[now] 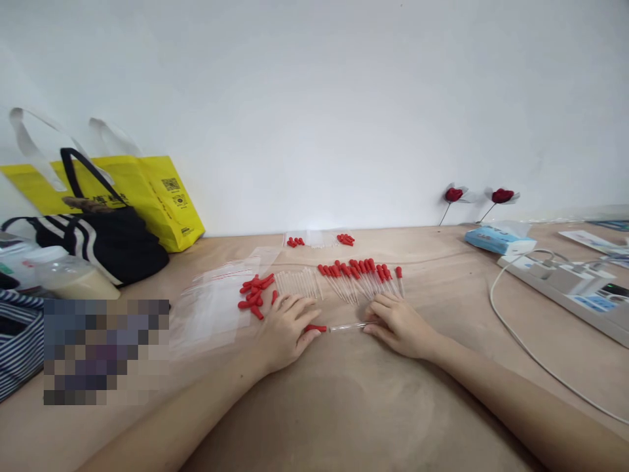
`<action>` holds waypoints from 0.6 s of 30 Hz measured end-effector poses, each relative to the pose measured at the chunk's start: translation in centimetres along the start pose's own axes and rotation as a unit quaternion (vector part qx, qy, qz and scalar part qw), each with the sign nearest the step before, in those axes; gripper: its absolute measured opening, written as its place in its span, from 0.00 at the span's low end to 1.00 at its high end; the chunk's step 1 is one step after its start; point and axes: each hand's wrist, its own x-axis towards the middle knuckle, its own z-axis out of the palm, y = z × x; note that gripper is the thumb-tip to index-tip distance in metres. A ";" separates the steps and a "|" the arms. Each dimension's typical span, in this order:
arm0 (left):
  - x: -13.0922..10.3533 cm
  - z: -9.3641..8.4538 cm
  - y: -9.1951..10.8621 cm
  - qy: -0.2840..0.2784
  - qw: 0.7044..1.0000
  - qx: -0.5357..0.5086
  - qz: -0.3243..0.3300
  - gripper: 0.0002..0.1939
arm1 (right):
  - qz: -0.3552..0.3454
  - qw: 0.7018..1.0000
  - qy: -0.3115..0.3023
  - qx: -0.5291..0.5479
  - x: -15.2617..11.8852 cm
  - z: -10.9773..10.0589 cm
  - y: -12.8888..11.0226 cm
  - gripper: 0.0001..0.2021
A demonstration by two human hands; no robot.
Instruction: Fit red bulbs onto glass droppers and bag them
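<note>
Between thumb and fingers my left hand (pixel 289 328) pinches a red rubber bulb (pixel 317 328), its open end facing right. My right hand (pixel 400 326) grips a clear glass dropper tube (pixel 346 326) that lies level, its left end close to the bulb with a small gap. Just beyond my left hand is a pile of loose red bulbs (pixel 254 295). Bare glass tubes (pixel 297 283) lie side by side behind the hands. Farther right, several droppers with red bulbs fitted (pixel 363 269) lie in a fanned row.
Clear zip bags (pixel 216 308) lie at left, and a bag with red bulbs (pixel 314 239) rests by the wall. A yellow bag (pixel 171 196), black bag (pixel 122 242) and bottle (pixel 73 278) stand left. Right are a tissue pack (pixel 498 240), power strip (pixel 565 288) and white cable (pixel 521 347).
</note>
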 end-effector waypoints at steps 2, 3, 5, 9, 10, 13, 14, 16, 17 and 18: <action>0.0 0.4 -0.1 -0.001 1.000 -0.003 0.010 0.11 | 0.012 1.000 -0.002 0.013 0.6 0.1 -0.7 0.08; 0.0 0.6 -0.1 0.000 1.000 -0.007 0.016 0.10 | 0.017 1.000 -0.005 0.014 0.9 0.2 -1.0 0.08; -0.1 1.1 -0.1 0.010 0.999 -0.020 0.025 0.09 | 0.027 0.999 -0.016 0.015 1.5 0.5 -1.5 0.08; -0.2 1.8 -0.1 0.043 0.998 -0.049 0.009 0.10 | 0.043 0.999 -0.023 0.007 2.2 1.5 -1.8 0.06; -0.2 1.9 -0.1 0.045 0.997 -0.055 0.002 0.10 | 0.048 0.999 -0.010 0.000 2.1 1.7 -1.8 0.06; -0.2 1.9 0.0 0.044 0.997 -0.068 -0.018 0.08 | 0.061 0.997 0.039 -0.008 1.8 2.4 -2.0 0.05; -0.1 1.9 0.1 0.046 0.996 -0.070 -0.022 0.08 | 0.063 0.997 0.053 -0.002 1.6 2.6 -2.1 0.05; -0.1 1.9 0.2 0.054 0.996 -0.073 -0.026 0.07 | 0.063 0.995 0.075 0.016 1.4 2.9 -2.3 0.05; -0.1 1.9 0.2 0.059 0.995 -0.074 -0.024 0.07 | 0.061 0.994 0.086 0.024 1.3 3.0 -2.4 0.05; -0.1 2.0 0.2 0.065 0.995 -0.075 -0.021 0.07 | 0.060 0.993 0.096 0.029 1.3 3.1 -2.5 0.05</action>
